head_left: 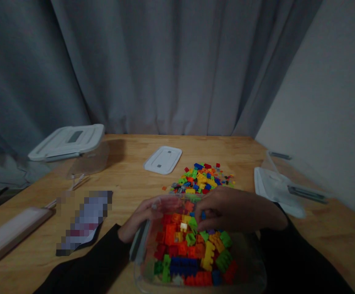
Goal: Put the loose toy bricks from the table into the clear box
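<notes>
A clear plastic box (247, 267) stands at the table's front edge, holding many coloured toy bricks (181, 245). My left hand (145, 214) lies against the box's left and far side, its fingers stretched along the far wall. Over the box's far right part is my right hand (223, 210), with its fingers curled down among the bricks; whatever they hold, if anything, is hidden. Just beyond the box, a loose pile of small mixed bricks (203, 177) lies on the wooden table.
At the back left stands a lidded clear box (88, 157). A white lid (163, 160) lies behind the pile. Another clear box (306, 175) and a white lid (260, 183) are at right. A pale long case (14, 232) and a blurred flat object (88, 220) lie left.
</notes>
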